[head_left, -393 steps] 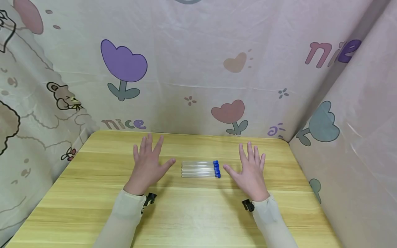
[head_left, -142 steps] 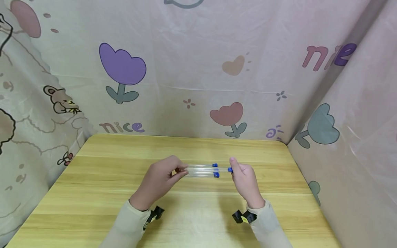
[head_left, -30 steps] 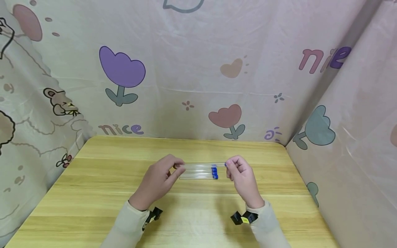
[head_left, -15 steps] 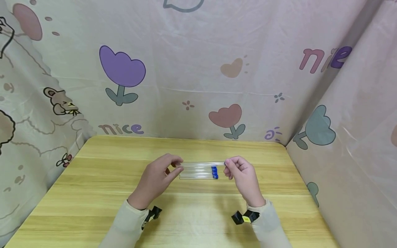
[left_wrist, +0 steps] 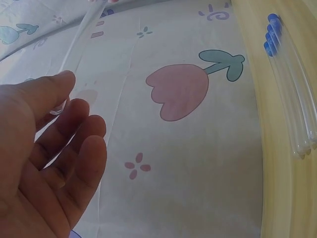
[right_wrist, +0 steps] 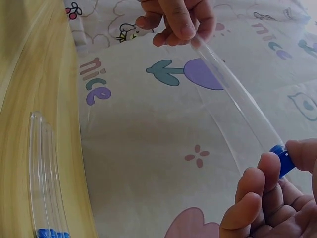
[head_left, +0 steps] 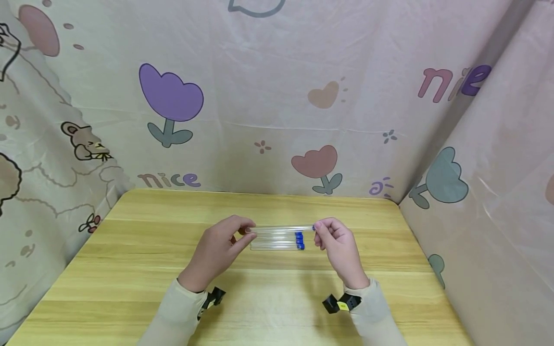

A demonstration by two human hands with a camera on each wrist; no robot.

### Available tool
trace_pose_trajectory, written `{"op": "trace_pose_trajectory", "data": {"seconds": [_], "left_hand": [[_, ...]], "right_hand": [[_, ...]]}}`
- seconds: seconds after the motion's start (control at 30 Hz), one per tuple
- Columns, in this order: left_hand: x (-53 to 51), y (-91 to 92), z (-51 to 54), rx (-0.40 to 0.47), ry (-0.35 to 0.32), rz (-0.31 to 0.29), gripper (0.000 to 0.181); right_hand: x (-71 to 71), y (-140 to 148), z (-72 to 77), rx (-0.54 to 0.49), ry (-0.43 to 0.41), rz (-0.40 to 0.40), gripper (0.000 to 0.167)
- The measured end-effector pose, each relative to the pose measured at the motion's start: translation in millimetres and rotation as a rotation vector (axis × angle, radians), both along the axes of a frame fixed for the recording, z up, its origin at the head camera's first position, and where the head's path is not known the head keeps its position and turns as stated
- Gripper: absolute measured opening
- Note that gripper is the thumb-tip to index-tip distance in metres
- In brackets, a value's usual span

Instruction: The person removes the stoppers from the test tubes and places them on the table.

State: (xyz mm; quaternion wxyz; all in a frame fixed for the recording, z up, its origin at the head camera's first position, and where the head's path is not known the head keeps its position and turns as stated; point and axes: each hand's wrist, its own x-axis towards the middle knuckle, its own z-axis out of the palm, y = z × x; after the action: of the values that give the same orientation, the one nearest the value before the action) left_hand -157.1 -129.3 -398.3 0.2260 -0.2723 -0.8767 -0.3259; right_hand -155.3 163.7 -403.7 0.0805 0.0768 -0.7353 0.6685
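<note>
While held, tube (head_left: pixel 283 228) has room beneath

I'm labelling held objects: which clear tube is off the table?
The tube pinched at its clear end by the left hand and at its blue end by the right hand; the other tubes lie side by side on the table.

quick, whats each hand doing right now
Left hand: holding the uncapped end of a clear tube.
Right hand: holding that tube's blue cap.
</note>
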Motion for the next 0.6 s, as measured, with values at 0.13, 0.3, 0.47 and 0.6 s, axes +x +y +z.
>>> {"op": "trace_pose_trajectory", "data": {"seconds": [0.13, 0.3, 0.47, 0.6], "left_hand": [[-1.7, -0.9, -1.1, -0.009, 0.032, -0.004, 0.016], [-3.5, -2.0, -2.6, -0.013, 0.062, -0.005, 0.012], [-3.3, -2.1, -3.0, -0.009, 0.047, -0.006, 0.014], [-3.0, -1.5, -1.9, -0.019, 0.017, 0.002, 0.02]], "right_hand": [[-0.8, 0.8, -1.0, 0.002, 0.021, 0.008, 0.02], [-1.4, 2.2, -2.0, -0.032, 0.042, 0.057, 0.02], [-0.6, 2.4, -1.1, -0.064, 0.054, 0.099, 0.017], [-0.5, 2.2, -1.1, -0.068, 0.064, 0.096, 0.016]]}}
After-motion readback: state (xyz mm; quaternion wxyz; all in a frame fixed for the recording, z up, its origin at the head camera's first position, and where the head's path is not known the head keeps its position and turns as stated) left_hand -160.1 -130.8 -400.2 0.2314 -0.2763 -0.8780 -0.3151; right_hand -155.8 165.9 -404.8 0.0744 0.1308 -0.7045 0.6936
